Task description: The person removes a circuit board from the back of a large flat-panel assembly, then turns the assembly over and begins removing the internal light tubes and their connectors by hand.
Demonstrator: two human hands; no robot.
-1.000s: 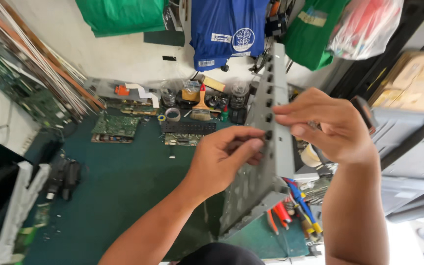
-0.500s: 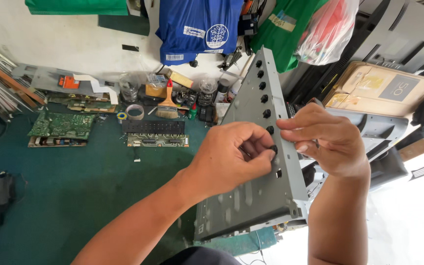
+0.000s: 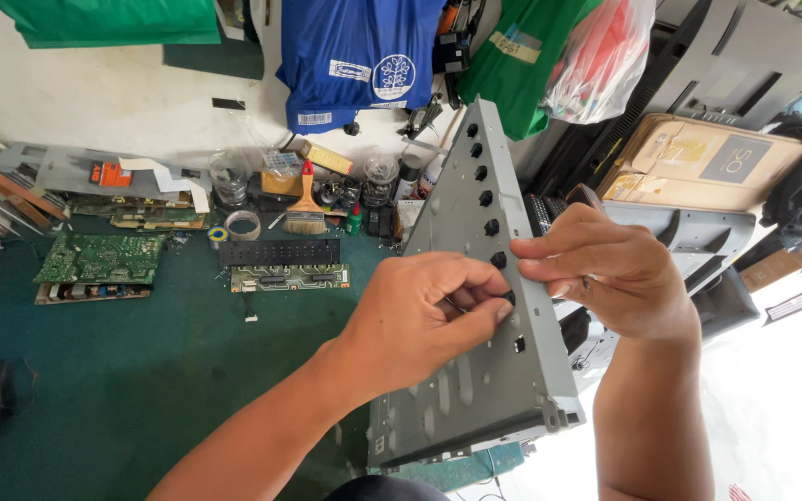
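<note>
grip L: left hand closed, thumb + fingertips pinched on a small black knob in the row along the edge of the grey metal chassis panel.
grip R: right hand fingers curled round the same edge from the far side, pinching at the knob spot; what's under the tips is hidden, can't tell if it holds a separate part.
panel pos: held up off the green mat, tilted, top end away from the grip, bottom corner below the wrists.
risk 1: panel slips or swings, prob because both hands work one small point and nothing supports the lower end.
risk 2: knob or fastener drops if the pinch loosens; would fall toward the mat below the grip and be hard to find.
risk 3: sharp sheet edge vs fingers, if the panel twists.
near grip: circuit boards well left of it, brush beyond.
diff vs 0.5 s ago: hands on same knob row; panel a bit more upright, view shifted so boards sit closer in.
</note>
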